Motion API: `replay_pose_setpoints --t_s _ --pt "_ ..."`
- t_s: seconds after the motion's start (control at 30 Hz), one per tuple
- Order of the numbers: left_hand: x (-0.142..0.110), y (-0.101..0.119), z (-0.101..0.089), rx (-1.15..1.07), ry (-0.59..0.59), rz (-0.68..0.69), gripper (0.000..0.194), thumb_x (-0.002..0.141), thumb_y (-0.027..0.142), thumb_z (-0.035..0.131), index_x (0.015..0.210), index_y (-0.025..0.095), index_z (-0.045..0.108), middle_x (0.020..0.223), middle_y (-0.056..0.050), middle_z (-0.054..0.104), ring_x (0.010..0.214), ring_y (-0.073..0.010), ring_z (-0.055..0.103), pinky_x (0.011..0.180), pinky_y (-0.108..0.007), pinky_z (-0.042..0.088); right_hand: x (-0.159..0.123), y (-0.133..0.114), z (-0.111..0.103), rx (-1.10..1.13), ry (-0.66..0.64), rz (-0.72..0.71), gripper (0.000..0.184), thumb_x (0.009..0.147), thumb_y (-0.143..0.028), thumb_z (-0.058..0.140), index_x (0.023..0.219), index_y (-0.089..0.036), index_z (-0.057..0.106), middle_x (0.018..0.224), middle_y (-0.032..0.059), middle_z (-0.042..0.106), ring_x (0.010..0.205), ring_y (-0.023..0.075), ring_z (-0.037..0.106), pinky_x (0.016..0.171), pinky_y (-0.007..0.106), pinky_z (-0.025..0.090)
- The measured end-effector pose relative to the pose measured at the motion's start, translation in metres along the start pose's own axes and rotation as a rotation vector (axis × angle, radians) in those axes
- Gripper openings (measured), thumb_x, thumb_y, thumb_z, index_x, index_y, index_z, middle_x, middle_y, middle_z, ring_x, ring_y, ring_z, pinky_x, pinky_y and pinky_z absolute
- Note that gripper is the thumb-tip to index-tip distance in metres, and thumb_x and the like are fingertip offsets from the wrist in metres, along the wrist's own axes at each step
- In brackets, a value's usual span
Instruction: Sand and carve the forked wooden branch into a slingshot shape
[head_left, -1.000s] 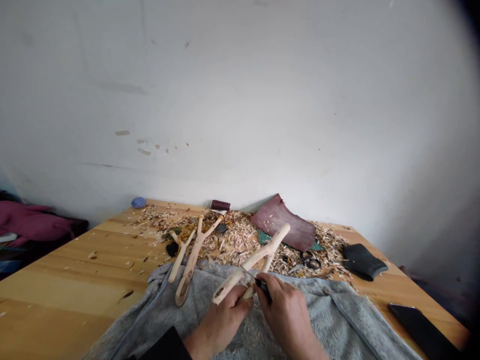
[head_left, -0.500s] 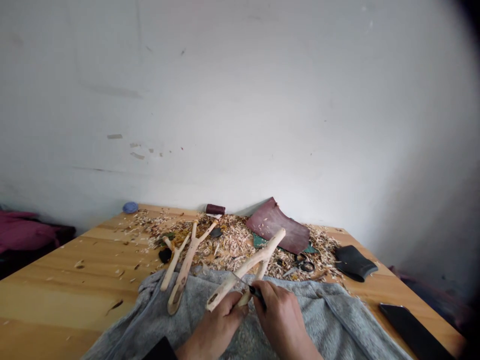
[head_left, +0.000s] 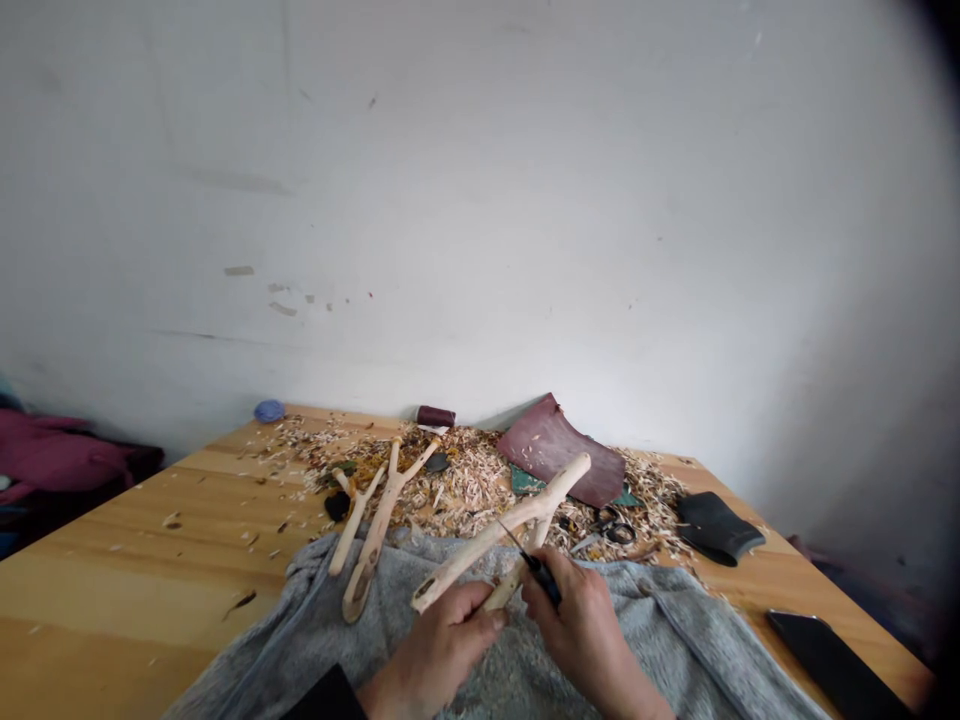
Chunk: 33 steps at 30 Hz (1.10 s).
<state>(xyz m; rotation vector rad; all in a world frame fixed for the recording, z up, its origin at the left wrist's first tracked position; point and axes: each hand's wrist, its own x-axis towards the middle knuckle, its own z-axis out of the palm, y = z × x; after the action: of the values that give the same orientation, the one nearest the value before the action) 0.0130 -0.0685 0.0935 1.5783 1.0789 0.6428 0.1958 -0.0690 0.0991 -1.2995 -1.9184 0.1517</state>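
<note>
My left hand (head_left: pixel 439 645) is closed round a pale forked stick (head_left: pixel 501 530), which slants up to the right over a grey fleece cloth (head_left: pixel 675 650). My right hand (head_left: pixel 585 625) grips a small knife (head_left: pixel 534 562) with a dark handle, its thin blade laid against the stick near the fork. Two more peeled forked sticks (head_left: pixel 375 525) lie to the left, partly on the cloth.
A wooden table (head_left: pixel 135 560) stands against a white wall. Wood shavings (head_left: pixel 465 480) heap at the back, with a maroon leather piece (head_left: pixel 559 450), scissors (head_left: pixel 611 525), a dark thread spool (head_left: pixel 436 416), a blue lid (head_left: pixel 268 410), a black pouch (head_left: pixel 718 528) and a black slab (head_left: pixel 832 660).
The stick's far end has swung to the right and the knife blade has moved up along it toward the fork. The camera view shifted slightly.
</note>
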Motion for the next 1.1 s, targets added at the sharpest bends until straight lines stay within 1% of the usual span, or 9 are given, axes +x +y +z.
replay_pose_setpoints --t_s 0.07,0.17,0.27,0.4,0.47,0.6,0.77,0.93,1.1 --pt "-0.001 0.004 0.001 -0.131 -0.059 -0.044 0.042 0.078 0.063 0.048 0.083 0.022 0.055 0.044 0.011 0.030 0.035 -0.0089 0.027 0.038 -0.024 0.022 0.001 -0.002 -0.005 0.111 -0.029 0.035 0.018 0.091 -0.028 0.045 0.089 -0.018 0.059 0.065 0.0019 0.067 0.056 0.0142 0.064 0.055 0.020 0.043" --pt "-0.004 0.008 0.001 -0.267 -0.127 -0.077 0.045 0.073 0.065 0.052 0.086 0.022 0.054 0.043 0.012 0.026 0.033 -0.0066 0.021 0.036 -0.023 0.022 0.002 -0.005 -0.012 0.241 -0.047 0.074 0.020 0.091 -0.033 0.046 0.084 -0.019 0.058 0.058 -0.0012 0.063 0.051 0.0130 0.059 0.053 0.020 0.044" --pt "-0.003 0.006 -0.001 -0.295 -0.116 -0.065 0.043 0.074 0.063 0.053 0.085 0.022 0.053 0.042 0.013 0.027 0.033 -0.0061 0.020 0.036 -0.022 0.021 0.005 0.000 -0.019 0.299 0.045 0.128 0.027 0.092 -0.040 0.045 0.078 -0.019 0.055 0.055 -0.0013 0.061 0.050 0.0134 0.058 0.052 0.021 0.045" --pt "0.002 0.000 -0.003 -0.200 -0.013 -0.052 0.035 0.078 0.058 0.051 0.075 0.023 0.047 0.042 0.012 0.027 0.032 -0.0069 0.021 0.034 -0.023 0.018 0.009 0.018 -0.023 0.091 0.300 0.301 0.035 0.088 -0.052 0.047 0.076 -0.021 0.055 0.052 0.0003 0.061 0.046 0.0166 0.058 0.047 0.024 0.043" --pt "0.004 -0.003 -0.003 -0.126 0.050 -0.066 0.032 0.080 0.054 0.049 0.071 0.024 0.044 0.044 0.012 0.027 0.033 -0.0072 0.023 0.036 -0.024 0.018 0.009 0.026 -0.021 -0.056 0.302 0.318 0.037 0.084 -0.056 0.053 0.073 -0.021 0.057 0.053 0.0019 0.063 0.046 0.0188 0.060 0.046 0.025 0.042" --pt "0.006 -0.005 -0.003 -0.005 0.115 -0.021 0.031 0.085 0.050 0.046 0.068 0.023 0.044 0.047 0.009 0.032 0.041 -0.0099 0.032 0.043 -0.025 0.023 0.004 0.022 -0.006 -0.084 0.180 0.154 0.030 0.089 -0.046 0.052 0.084 -0.020 0.064 0.067 0.0049 0.071 0.058 0.0193 0.068 0.056 0.025 0.046" --pt "0.004 -0.004 -0.003 0.108 0.160 0.064 0.029 0.086 0.047 0.046 0.073 0.023 0.053 0.054 0.005 0.040 0.059 -0.0154 0.043 0.055 -0.027 0.032 -0.003 0.005 0.011 -0.077 0.041 -0.034 0.015 0.091 -0.030 0.053 0.090 -0.021 0.065 0.075 0.0017 0.073 0.067 0.0169 0.070 0.063 0.022 0.047" --pt "0.007 -0.012 0.000 0.116 0.146 0.093 0.025 0.087 0.042 0.047 0.077 0.022 0.058 0.064 0.004 0.047 0.067 -0.0166 0.047 0.062 -0.028 0.035 -0.005 0.006 0.016 -0.150 0.035 -0.126 0.011 0.087 -0.019 0.052 0.090 -0.021 0.063 0.076 0.0012 0.071 0.067 0.0162 0.069 0.064 0.022 0.047" --pt "0.008 -0.018 0.001 0.157 0.157 0.066 0.023 0.087 0.041 0.047 0.083 0.022 0.060 0.075 0.001 0.058 0.075 -0.0188 0.052 0.071 -0.029 0.040 -0.005 0.006 0.017 -0.210 0.067 -0.196 0.020 0.078 -0.008 0.049 0.087 -0.021 0.060 0.074 0.0004 0.070 0.064 0.0158 0.067 0.061 0.022 0.045"
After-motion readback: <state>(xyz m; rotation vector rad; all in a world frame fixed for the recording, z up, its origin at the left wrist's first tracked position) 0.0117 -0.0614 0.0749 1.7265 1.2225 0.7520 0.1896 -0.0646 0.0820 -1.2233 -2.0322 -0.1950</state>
